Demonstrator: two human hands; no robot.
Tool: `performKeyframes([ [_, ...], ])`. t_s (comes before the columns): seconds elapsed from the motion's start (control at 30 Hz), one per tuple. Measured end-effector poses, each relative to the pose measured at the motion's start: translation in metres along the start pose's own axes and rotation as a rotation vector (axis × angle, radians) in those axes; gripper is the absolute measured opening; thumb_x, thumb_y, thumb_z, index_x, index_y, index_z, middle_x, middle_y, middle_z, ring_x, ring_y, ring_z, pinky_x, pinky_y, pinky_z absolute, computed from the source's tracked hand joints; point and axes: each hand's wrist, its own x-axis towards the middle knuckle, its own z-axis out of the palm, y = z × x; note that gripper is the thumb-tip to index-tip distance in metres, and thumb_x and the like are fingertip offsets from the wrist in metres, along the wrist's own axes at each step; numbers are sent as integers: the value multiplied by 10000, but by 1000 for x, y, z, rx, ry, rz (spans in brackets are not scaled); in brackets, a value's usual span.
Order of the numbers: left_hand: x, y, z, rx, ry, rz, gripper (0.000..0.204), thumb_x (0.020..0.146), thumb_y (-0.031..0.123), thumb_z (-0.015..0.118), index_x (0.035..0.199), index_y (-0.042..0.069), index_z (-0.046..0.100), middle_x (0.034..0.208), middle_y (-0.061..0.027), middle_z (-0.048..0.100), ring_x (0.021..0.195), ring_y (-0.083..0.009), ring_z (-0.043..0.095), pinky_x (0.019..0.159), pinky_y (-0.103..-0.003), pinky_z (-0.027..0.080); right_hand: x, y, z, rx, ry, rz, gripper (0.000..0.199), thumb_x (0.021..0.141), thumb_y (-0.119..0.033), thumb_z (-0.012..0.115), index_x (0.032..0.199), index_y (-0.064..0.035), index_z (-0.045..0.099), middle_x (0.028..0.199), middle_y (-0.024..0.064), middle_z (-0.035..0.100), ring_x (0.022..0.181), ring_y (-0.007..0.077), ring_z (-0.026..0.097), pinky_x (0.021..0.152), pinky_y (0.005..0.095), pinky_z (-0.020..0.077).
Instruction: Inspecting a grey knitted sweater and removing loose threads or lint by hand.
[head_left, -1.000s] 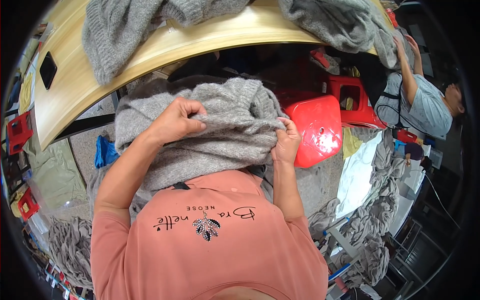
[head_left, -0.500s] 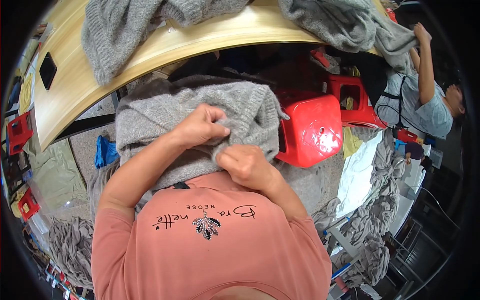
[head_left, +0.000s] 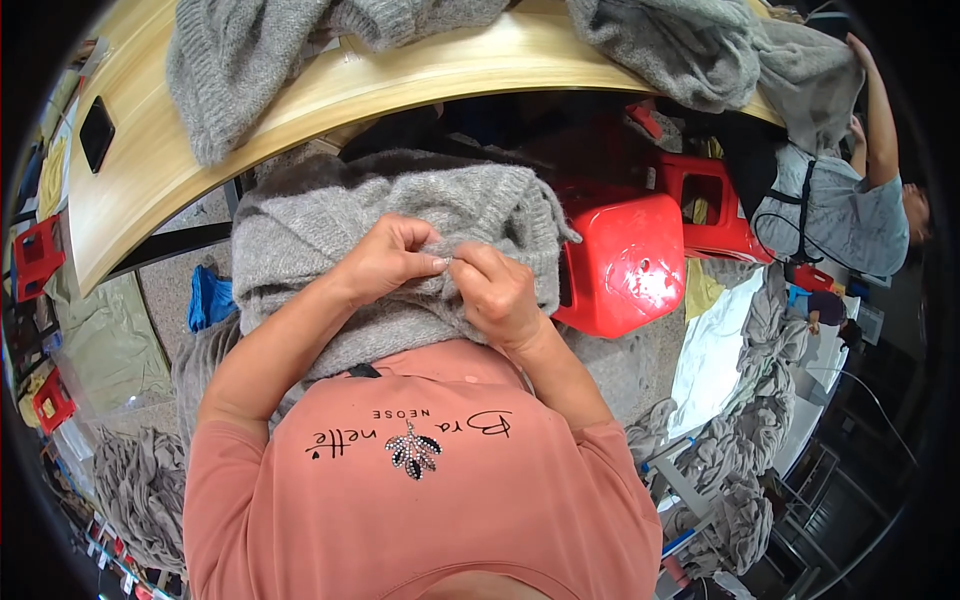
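A grey knitted garment (head_left: 320,225) lies bunched across my lap, its ribbed edge toward the red stool. My left hand (head_left: 393,257) pinches a small fold of the knit between thumb and forefinger. Close against it, my right hand (head_left: 497,290) is closed with its fingertips at the same fold. The two sets of fingertips meet over the middle of the garment. Whether a needle or thread sits between them is too small to tell.
A red plastic stool (head_left: 630,265) stands right of my lap. Ahead curves a wooden table (head_left: 420,75) carrying more grey knitwear (head_left: 235,80) and a black phone (head_left: 97,135). At the far right another person (head_left: 835,200) handles grey knitwear. Grey piles (head_left: 140,495) lie lower left.
My right hand has moved up and closer to my left fingertips. My left hand has barely shifted. The other person has raised and spread the grey knitwear at the table's end.
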Motion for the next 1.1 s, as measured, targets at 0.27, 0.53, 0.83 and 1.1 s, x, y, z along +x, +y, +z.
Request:
performKeyframes([
  [0.27,-6,-12,7,260,254,221,51,724,-12,630,774,-9,629,636,8,577,575,-24,468,494,-195,386,-2,20,6,309,-171,214,205,595,102,493,758,-11,546,839,118,576,691,263,564,598,280,464],
  [0.53,-9,-8,13,285,248,246,59,725,-28,605,776,-10,627,639,-9,592,597,-35,496,521,-208,411,-4,29,9,1014,-213,867,177,635,88,504,781,18,577,758,38,578,715,81,523,625,230,430],
  [0.83,-9,-16,16,450,364,370,96,700,-58,584,772,-7,621,660,-41,598,614,-66,530,547,-218,426,-12,18,14,581,-187,661,226,654,61,495,850,28,602,669,71,588,594,126,545,553,244,432],
  [1.1,-10,-20,19,481,397,525,122,687,-75,572,773,-4,622,706,-56,602,650,-94,549,584,-215,438,-13,-3,9,300,-19,466,260,616,83,461,843,28,575,713,159,566,622,268,575,549,315,448],
])
